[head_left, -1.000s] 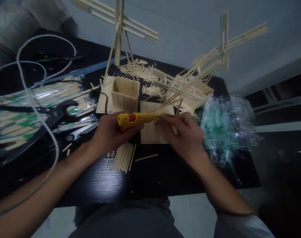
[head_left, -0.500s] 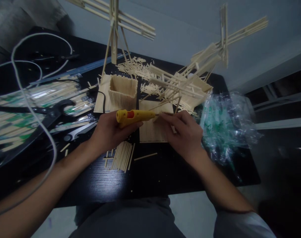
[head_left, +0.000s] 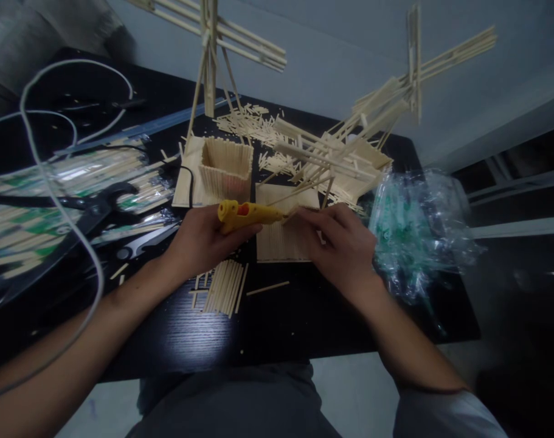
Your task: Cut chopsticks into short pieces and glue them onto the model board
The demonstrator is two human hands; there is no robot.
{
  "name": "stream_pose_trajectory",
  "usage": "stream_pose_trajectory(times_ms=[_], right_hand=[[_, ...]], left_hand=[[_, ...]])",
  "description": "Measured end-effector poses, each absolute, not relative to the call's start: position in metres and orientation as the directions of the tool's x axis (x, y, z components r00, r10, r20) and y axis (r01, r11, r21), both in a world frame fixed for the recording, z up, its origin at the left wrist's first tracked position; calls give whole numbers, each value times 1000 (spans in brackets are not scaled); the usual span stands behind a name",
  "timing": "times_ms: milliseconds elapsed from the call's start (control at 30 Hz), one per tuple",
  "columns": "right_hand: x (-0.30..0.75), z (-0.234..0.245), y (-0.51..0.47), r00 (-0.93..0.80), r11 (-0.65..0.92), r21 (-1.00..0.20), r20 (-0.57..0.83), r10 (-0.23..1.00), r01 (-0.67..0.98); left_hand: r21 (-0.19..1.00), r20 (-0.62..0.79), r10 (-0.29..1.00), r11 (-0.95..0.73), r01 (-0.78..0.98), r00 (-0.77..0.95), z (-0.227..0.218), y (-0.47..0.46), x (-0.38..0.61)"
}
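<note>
Glue appears to be going onto a small wooden strip, held above a flat stick panel [head_left: 281,246].
With the panel as the dial's centre and twelve pointing away from the wearer, the left hand [head_left: 199,240] at nine o'clock is wrapped around a yellow hot-glue gun [head_left: 253,214], nozzle toward three; the right hand [head_left: 343,246], at three, pinches the wooden strip [head_left: 291,213], partly hidden by fingers. Whether nozzle and strip touch is unclear. The next move likely calls for a steady nozzle with fingertips clear of hot glue. Loose cut sticks [head_left: 225,289] lie between seven and eight, a stick-walled box [head_left: 227,176] between ten and eleven.
</note>
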State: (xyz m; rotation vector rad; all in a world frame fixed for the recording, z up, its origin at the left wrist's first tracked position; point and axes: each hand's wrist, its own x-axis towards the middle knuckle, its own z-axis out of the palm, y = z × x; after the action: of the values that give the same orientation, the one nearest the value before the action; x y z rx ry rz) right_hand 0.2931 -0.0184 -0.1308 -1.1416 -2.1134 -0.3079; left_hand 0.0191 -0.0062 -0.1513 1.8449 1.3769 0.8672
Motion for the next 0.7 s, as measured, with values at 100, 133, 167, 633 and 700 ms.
stream_pose_trajectory(times_ms=[100,133,167,633,700], right_hand=[[294,-130,-18,-368,590,-113,685,629,800],[294,-130,-18,-370,596,-114,687,625,795],[294,-130,-18,-372,601,-115,689,622,791],[295,-132,-13,-382,624,-80,728,569,777],[295,-132,-12,-392,644,-76,737,551,762]], left_hand=[[818,113,969,-217,532,221,-153,-5,19],[819,111,969,-215,533,221,-153,-5,19],[819,108,969,-214,533,223,-154,-5,19],[717,73,956,-248,651,283,-157,-2,17],[706,48,958,-234,669,284,-158,-2,16]])
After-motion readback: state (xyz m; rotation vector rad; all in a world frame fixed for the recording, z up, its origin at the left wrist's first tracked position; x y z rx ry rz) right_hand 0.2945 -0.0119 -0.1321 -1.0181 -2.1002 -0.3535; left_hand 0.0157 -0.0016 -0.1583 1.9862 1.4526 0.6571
